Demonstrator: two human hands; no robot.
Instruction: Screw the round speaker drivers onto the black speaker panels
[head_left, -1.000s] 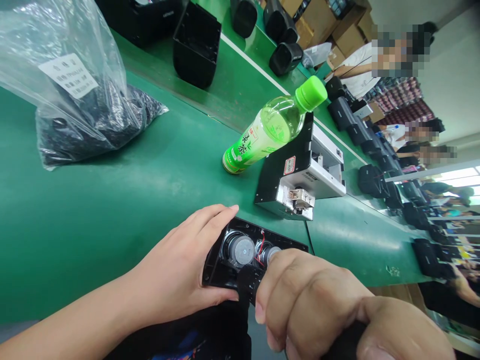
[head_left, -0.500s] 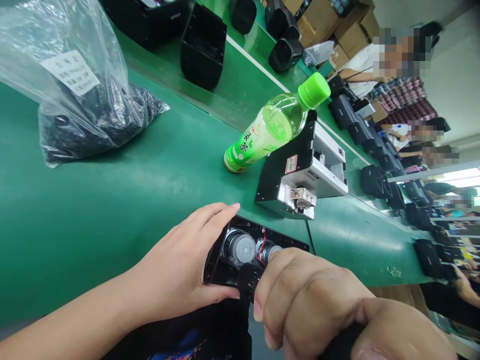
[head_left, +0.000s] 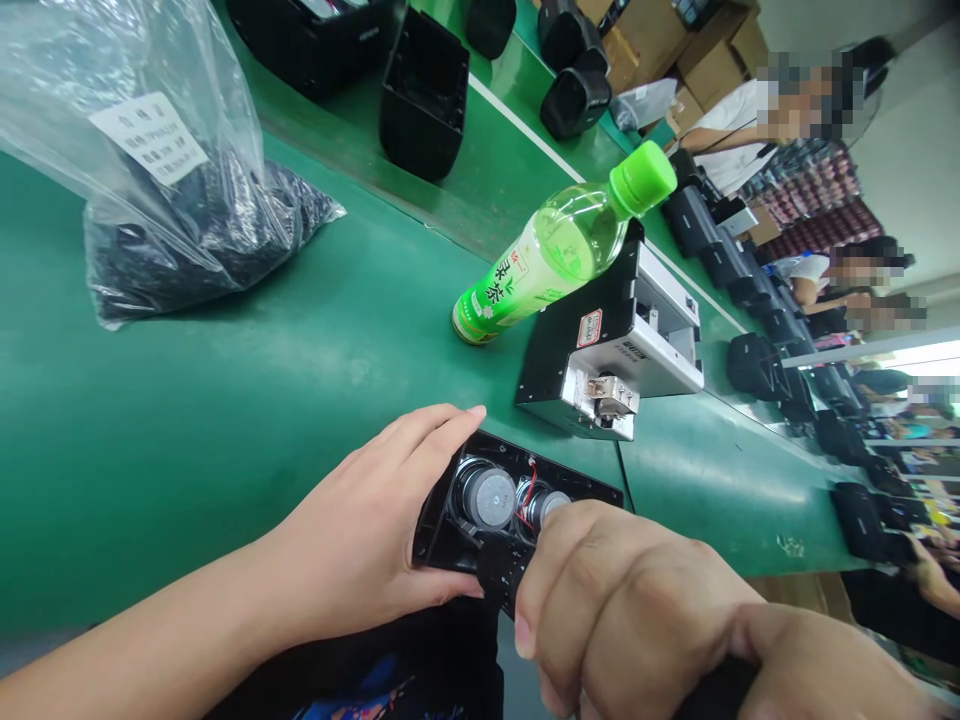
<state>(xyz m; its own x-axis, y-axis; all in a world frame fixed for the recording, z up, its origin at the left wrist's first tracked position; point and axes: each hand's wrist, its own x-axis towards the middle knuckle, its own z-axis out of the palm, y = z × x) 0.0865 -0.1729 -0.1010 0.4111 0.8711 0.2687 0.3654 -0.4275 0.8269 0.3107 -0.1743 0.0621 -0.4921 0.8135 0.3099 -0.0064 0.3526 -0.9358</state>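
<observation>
Head view: left hand [head_left: 375,500] grips a black rectangular plastic speaker panel [head_left: 489,500]; right hand [head_left: 645,605] clasps a black cylindrical-nosed tool [head_left: 501,572].

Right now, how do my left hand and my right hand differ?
Your left hand spans the end of a black housing, thumb apart from its fingers, while your right hand is curled around a black tool. The right hand looks larger and nearer the camera than the left hand. A long stretch of forearm shows behind the left hand; the right hand shows mostly folded fingers. Both hands are bare.
</observation>
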